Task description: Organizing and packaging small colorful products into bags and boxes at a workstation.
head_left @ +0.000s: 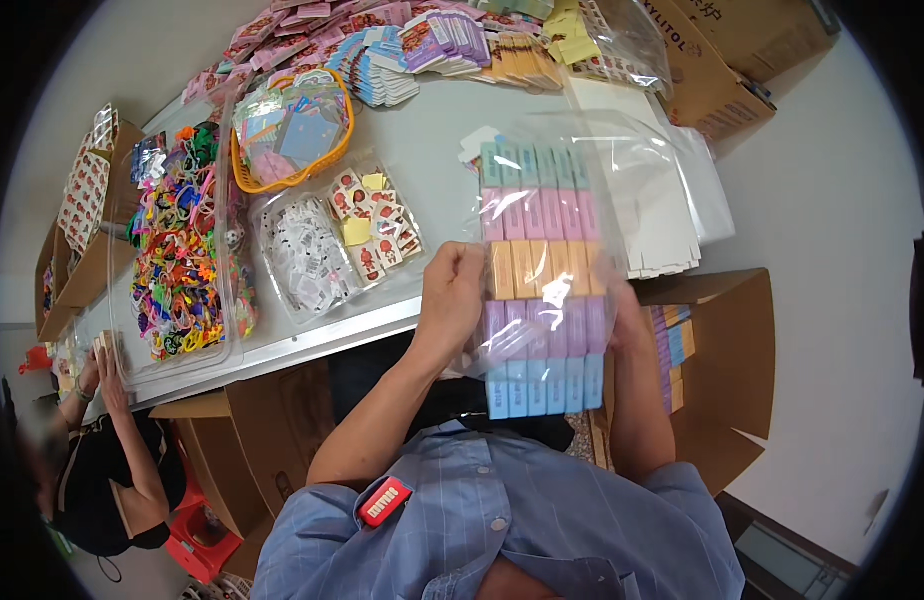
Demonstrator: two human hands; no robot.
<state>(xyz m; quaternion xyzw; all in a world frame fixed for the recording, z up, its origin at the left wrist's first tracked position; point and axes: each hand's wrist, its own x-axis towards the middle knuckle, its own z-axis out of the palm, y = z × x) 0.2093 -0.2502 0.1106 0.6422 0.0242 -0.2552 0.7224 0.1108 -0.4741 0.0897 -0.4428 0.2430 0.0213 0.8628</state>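
Between my hands is a block of small boxes (543, 270), in rows of green, pink, orange, purple and blue. A clear plastic bag (557, 335) covers most of the block. At the near end the blue boxes appear to stick out of it. My left hand (454, 297) grips the bag and boxes along their left side, fingers closed. On the right side my right hand (630, 315) is closed against the same bag, its fingers partly hidden by plastic and boxes. The block is held over the front edge of the grey table (437, 125).
A yellow basket (240, 172), a tray of stickers (377, 225), a tray of white slips (304, 255) and a bin of colourful trinkets (182, 260) stand leftward. Printed packets (382, 65) line the back. An open carton (727, 370) holds boxes at right. A co-worker's hand (110, 370) shows far left.
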